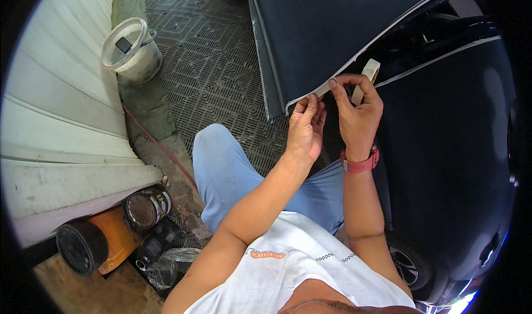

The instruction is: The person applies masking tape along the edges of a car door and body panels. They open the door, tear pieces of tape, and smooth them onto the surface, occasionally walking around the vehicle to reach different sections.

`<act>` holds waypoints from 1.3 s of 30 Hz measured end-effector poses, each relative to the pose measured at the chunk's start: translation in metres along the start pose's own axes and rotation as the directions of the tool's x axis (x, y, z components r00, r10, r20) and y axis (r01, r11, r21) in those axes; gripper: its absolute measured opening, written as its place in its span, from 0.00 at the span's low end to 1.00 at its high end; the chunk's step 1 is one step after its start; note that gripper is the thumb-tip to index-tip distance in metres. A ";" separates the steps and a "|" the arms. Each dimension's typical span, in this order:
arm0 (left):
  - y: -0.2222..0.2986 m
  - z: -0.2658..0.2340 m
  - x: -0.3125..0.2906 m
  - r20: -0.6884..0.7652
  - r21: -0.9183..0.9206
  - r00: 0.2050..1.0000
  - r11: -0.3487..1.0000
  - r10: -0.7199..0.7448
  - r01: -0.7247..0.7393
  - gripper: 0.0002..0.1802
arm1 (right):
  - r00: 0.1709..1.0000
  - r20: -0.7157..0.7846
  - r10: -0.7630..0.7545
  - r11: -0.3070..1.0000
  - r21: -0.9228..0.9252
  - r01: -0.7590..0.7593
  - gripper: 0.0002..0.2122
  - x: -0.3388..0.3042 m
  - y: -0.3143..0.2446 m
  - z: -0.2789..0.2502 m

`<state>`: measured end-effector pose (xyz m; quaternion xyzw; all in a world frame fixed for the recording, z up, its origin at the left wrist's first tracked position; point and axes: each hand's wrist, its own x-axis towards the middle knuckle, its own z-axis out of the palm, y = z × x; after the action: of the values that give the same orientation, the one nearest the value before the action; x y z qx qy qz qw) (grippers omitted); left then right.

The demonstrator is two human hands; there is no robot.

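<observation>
A dark car door (pixel 327 31) stands ajar in front of me, and a pale strip of masking tape (pixel 326 88) runs along its near edge. My left hand (pixel 306 128) pinches the strip at the door's lower corner, thumb and fingers closed on the edge. Close beside it, my right hand (pixel 359 112) presses the strip with thumb and index finger. A roll of masking tape (pixel 372 69) sits in that same hand, partly hidden by the fingers.
The dark car body (pixel 443 142) fills the right side, with a wheel (pixel 403 264) low down. A dusty white bucket (pixel 141 59) stands far left on black floor mats (pixel 205 53). Cans (pixel 145 207), an orange container (pixel 113 236) and a dark bottle (pixel 158 242) lie lower left.
</observation>
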<state>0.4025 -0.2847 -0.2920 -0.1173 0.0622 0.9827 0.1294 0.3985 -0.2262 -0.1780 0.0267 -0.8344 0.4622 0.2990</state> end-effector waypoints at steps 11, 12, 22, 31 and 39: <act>-0.006 0.011 0.007 0.003 0.006 0.999 0.999 0.036 -0.036 0.14 | 0.994 0.041 -0.104 0.994 0.041 0.103 0.03 0.017 0.015 -0.004; -0.006 0.012 0.007 0.005 -0.002 0.999 0.999 0.041 -0.041 0.15 | 0.995 0.029 -0.097 0.993 0.077 0.095 0.03 0.017 0.016 -0.002; -0.007 0.005 0.016 0.079 0.023 0.996 0.999 0.044 -0.046 0.19 | 0.987 -0.067 -0.149 0.978 0.138 0.157 0.06 0.008 0.027 0.011; -0.006 -0.005 0.029 -0.028 0.086 1.000 0.996 0.003 -0.001 0.18 | 0.992 -0.024 -0.120 0.965 0.232 0.123 0.10 0.025 0.040 0.007; 0.001 0.008 0.025 -0.077 0.142 0.995 0.989 0.062 -0.050 0.16 | 0.999 0.037 -0.015 0.943 0.332 0.002 0.14 0.031 0.053 0.011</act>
<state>0.3766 -0.2787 -0.2908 -0.1458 0.1393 0.9736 0.1070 0.3510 -0.1975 -0.2064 0.0893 -0.7503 0.5941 0.2760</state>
